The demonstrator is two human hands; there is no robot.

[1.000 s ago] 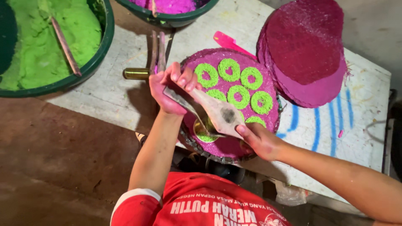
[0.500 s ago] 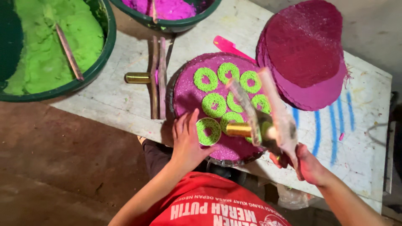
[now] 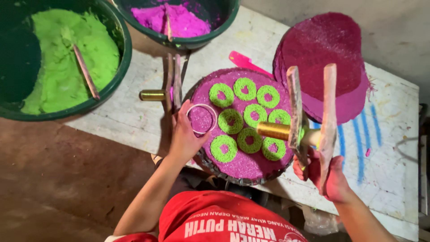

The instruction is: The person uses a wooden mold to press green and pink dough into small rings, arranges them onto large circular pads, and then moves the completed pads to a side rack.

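A round tray [image 3: 233, 168] covered in pink noodle-like mat carries several green rings [image 3: 244, 116]. My left hand [image 3: 186, 136] rests at the tray's left edge, fingers holding a thin white ring mould [image 3: 201, 118] flat on the pink mat. My right hand [image 3: 324, 179] grips a wooden two-handled press [image 3: 311, 116] with a brass cylinder [image 3: 274, 130], lifted above the tray's right side.
A green bowl of green dough with a stick [image 3: 67, 58] stands at the far left. A bowl of pink dough [image 3: 172, 20] is at the top. A second wooden press [image 3: 168, 87] lies left of the tray. Stacked pink mats [image 3: 322, 58] sit behind right on the white table [image 3: 385, 130].
My right hand swung the press from over the tray up to the right. My left hand left the press, moved to the tray's left edge and set a white ring there.
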